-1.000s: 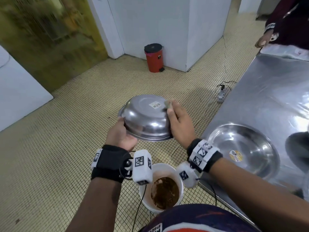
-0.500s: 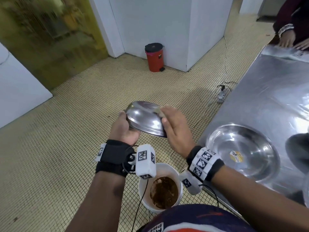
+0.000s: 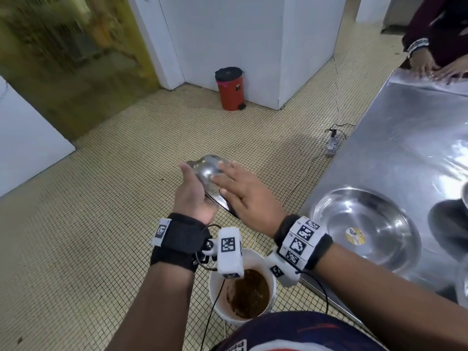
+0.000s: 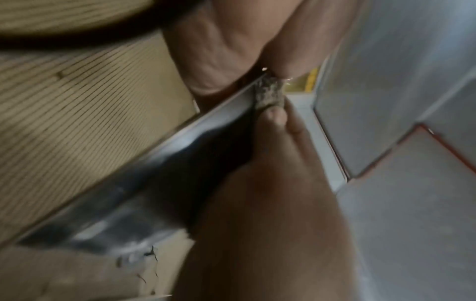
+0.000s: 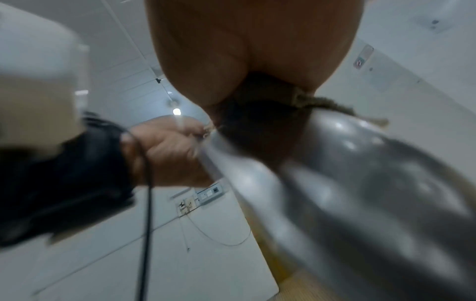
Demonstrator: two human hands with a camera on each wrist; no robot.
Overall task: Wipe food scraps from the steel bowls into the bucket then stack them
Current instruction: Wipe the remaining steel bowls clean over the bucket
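Note:
My left hand [image 3: 192,196] grips the rim of a steel bowl [image 3: 207,171], held steeply tilted in the air just beyond a white bucket [image 3: 215,300] of brown scraps on the floor. My right hand [image 3: 243,193] lies flat on the bowl with its fingers straight and spread. It presses a small frayed scrub pad [image 4: 269,95] against the bowl near the rim [image 4: 180,142]. In the right wrist view the pad [image 5: 324,103] pokes out from under my palm above the blurred bowl [image 5: 360,183]. A second steel bowl [image 3: 336,216] with a yellow sticker sits upright on the table.
The steel table [image 3: 405,148] runs along the right, and the edge of another bowl [image 3: 464,193] shows at the frame's border. Another person's hands [image 3: 430,67] rest at its far end. A red pedal bin [image 3: 229,89] and a power strip [image 3: 331,145] stand on the tiled floor.
The bowl has turned from showing its stickered underside to steeply tilted. My right hand has slid from its far rim down across it, and both hands have dropped slightly.

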